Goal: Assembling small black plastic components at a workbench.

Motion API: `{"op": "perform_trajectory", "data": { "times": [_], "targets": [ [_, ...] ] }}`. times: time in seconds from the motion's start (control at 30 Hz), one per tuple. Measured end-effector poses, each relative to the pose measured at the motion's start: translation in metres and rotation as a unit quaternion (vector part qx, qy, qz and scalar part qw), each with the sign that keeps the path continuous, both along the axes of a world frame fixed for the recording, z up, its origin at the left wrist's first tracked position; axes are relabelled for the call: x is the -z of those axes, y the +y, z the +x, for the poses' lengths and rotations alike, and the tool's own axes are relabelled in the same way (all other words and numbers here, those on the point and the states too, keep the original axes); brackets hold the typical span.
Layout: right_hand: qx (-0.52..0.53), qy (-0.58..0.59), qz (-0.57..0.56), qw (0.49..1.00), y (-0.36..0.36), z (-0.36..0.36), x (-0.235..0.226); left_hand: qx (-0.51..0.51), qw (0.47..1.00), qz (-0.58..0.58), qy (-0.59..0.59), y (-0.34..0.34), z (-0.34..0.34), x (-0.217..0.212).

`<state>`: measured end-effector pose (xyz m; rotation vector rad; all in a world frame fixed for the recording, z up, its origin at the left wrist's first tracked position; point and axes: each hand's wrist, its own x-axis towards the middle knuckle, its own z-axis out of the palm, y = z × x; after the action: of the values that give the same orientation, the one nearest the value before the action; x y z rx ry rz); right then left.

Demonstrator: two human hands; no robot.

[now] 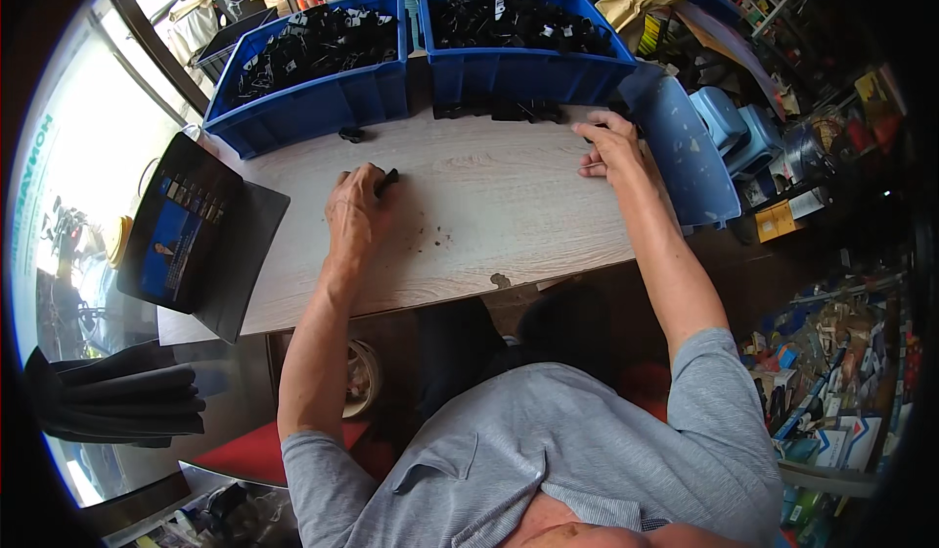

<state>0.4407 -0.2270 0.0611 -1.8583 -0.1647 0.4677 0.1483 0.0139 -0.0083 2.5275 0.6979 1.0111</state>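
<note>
My left hand rests on the pale wood-grain table, its fingers closed round a small black plastic part that sticks out on the right. Near the table's right edge is my right hand, thumb and fingers curled toward each other. A dark bit shows between them, too small to name. One loose black piece lies beyond my left hand. More black pieces lie in a row along the foot of the right-hand blue bin.
Another blue bin, also heaped with black parts, stands at the back left. A tablet in a dark case leans at the left. A translucent blue tub adjoins the table's right edge. Dark crumbs lie near the middle.
</note>
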Motion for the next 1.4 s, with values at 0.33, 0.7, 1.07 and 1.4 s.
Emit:
{"op": "perform_trajectory", "data": {
  "times": [0.33, 0.7, 1.07, 1.4],
  "targets": [
    [-0.036, -0.114, -0.126, 0.985, 0.043, 0.012, 0.023, 0.055, 0.996, -0.011, 0.062, -0.034, 0.008, -0.009],
    [-0.05, -0.146, -0.126, 0.98, 0.043, 0.0, 0.014, 0.046, 0.997, -0.025, 0.06, -0.035, 0.008, -0.009],
    [-0.068, -0.09, -0.139, 0.984, 0.037, 0.007, 0.02, 0.059, 0.997, -0.029, 0.033, -0.033, 0.011, -0.011],
    [-0.091, -0.024, -0.143, 0.985, 0.011, -0.046, 0.012, 0.072, 0.996, -0.036, 0.037, -0.035, 0.008, -0.011]
  ]
}}
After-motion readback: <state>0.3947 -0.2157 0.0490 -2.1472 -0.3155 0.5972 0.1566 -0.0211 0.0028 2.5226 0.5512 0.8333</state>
